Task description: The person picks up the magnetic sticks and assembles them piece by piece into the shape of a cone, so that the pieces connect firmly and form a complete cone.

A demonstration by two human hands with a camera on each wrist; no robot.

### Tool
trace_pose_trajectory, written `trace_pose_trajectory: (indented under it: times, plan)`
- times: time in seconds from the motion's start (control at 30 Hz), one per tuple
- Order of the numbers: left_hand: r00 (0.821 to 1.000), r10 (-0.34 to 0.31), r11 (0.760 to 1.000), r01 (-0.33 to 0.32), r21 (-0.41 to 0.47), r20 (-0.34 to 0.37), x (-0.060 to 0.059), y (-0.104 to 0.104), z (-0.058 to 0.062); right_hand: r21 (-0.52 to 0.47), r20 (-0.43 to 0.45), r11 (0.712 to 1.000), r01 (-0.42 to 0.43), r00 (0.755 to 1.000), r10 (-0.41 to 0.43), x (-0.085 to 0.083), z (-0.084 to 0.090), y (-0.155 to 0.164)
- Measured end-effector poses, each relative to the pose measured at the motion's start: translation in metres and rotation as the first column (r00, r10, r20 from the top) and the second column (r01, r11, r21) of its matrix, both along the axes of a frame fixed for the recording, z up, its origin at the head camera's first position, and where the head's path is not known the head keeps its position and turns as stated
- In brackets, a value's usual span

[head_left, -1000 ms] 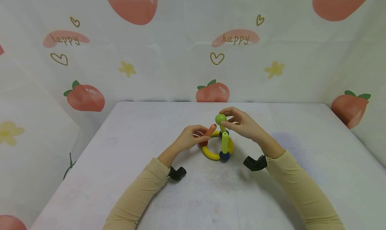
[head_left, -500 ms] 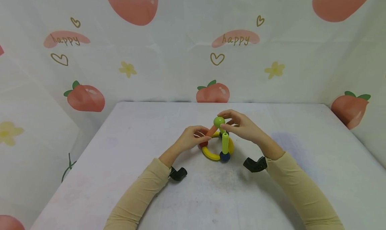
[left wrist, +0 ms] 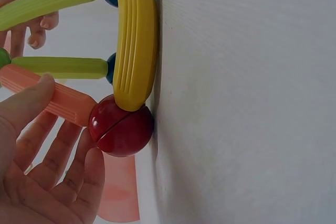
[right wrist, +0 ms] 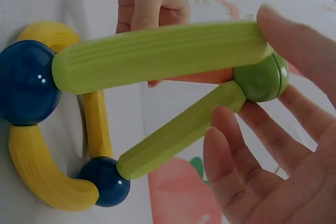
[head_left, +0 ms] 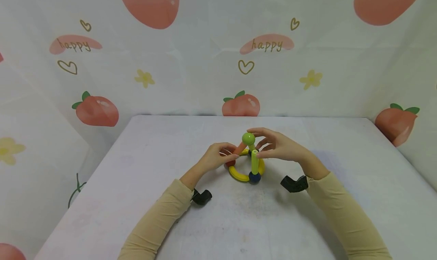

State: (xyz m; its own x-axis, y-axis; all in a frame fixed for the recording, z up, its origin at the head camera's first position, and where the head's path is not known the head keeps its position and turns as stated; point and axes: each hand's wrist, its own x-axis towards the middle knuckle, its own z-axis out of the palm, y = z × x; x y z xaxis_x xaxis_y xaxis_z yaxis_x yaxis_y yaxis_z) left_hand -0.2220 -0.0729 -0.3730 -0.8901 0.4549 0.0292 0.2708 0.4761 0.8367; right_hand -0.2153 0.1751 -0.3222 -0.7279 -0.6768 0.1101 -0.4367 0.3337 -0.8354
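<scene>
In the head view my left hand (head_left: 216, 156) pinches an orange stick (left wrist: 68, 101), whose lower end meets a red ball (left wrist: 122, 132). The orange stick leans up to a green ball (head_left: 248, 138). My right hand (head_left: 281, 145) has its thumb at the top end of the near light green stick (right wrist: 157, 59), its fingers reaching to the green ball behind. A second light green stick (right wrist: 181, 132) slants from that ball down to the far blue ball (right wrist: 105, 181). The near stick rises from another blue ball (head_left: 254, 177).
Curved yellow pieces (head_left: 239, 175) join the balls into a ring on the white table (head_left: 232, 222). Black wrist-mounted pieces (head_left: 202, 197) show below both wrists. Behind the table hangs a cloth (head_left: 194, 63) printed with peaches.
The green ball has moved left and down onto the orange stick's upper end. My right thumb has shifted from the ball to the near green stick's top. My left hand has barely moved.
</scene>
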Motion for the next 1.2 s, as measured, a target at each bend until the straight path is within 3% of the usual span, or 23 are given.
trace_pose_trajectory:
  times: [0.4,1.2]
  plan:
    - [1.000,-0.021,1.000,0.021,0.002,-0.003,0.002,0.000,0.002,-0.045,-0.044,0.996,0.083,0.995,-0.085,0.000,-0.005,-0.009]
    - [1.000,-0.013,1.000,0.013,-0.010,-0.005,0.000,0.001,0.003,-0.088,-0.072,0.989,0.122,0.989,-0.129,-0.002,-0.010,-0.016]
